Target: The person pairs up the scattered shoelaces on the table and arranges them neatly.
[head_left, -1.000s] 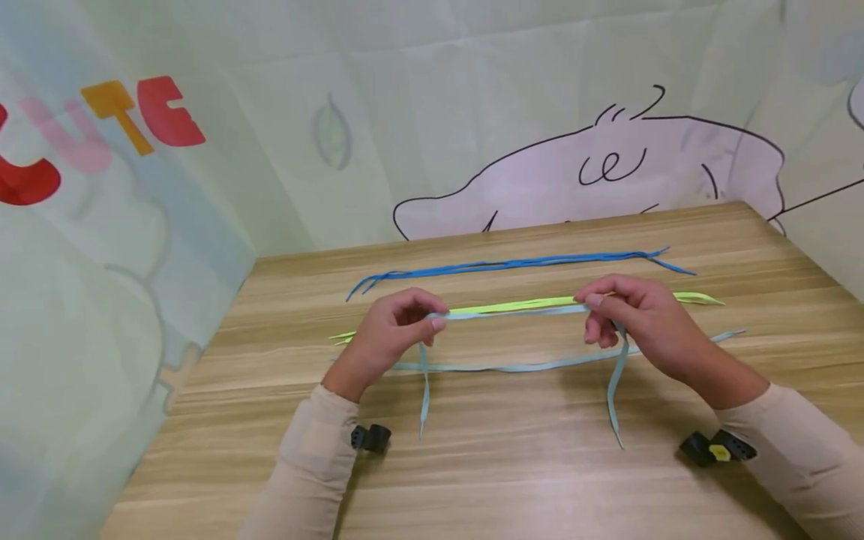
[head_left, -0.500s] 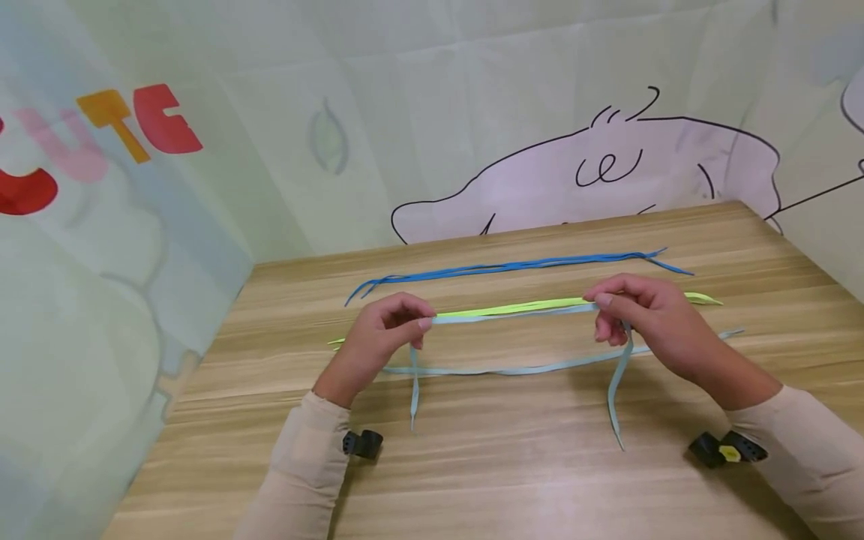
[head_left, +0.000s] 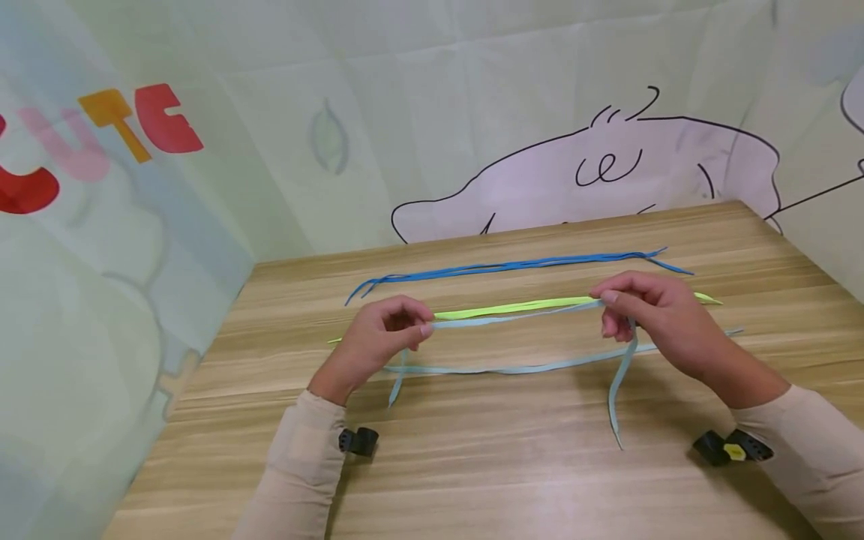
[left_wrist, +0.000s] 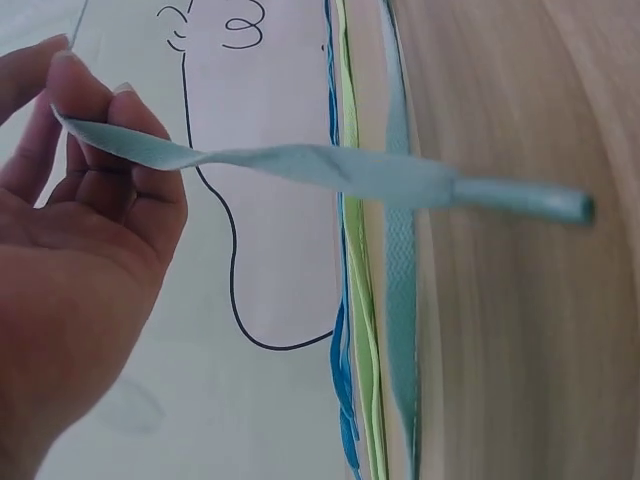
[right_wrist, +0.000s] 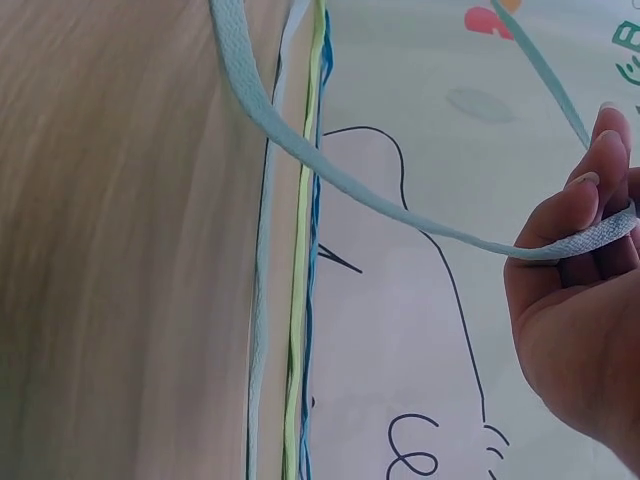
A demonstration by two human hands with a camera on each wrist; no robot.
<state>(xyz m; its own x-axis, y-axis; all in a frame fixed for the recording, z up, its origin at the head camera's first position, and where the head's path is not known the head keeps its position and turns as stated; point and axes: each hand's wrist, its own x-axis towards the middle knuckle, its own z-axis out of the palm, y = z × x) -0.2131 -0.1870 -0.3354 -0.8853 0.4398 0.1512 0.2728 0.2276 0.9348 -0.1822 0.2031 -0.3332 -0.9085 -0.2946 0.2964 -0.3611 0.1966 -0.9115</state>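
Observation:
Between both hands a light blue shoelace (head_left: 496, 319) stretches above the table, sagging slightly. My left hand (head_left: 378, 337) pinches it near one end with thumb and fingertips; a short tail with its aglet (left_wrist: 525, 197) hangs from that hand. My right hand (head_left: 658, 319) pinches it further along, and a longer tail (head_left: 614, 397) dangles below. Another light blue shoelace (head_left: 513, 370) lies stretched on the table beneath the hands. Behind the held lace lie the neon yellow-green shoelaces (head_left: 513, 307), partly hidden by both hands.
Blue shoelaces (head_left: 513, 265) lie lengthwise farthest back on the wood-grain table (head_left: 499, 465). A printed cloth backdrop (head_left: 283, 120) rises behind the table and along its left side. Black wrist cameras (head_left: 359, 442) are strapped to both sleeves.
My hands have spread slightly apart, the left going left and the right going right. The tail under my left hand has become shorter. The laces on the table stay put.

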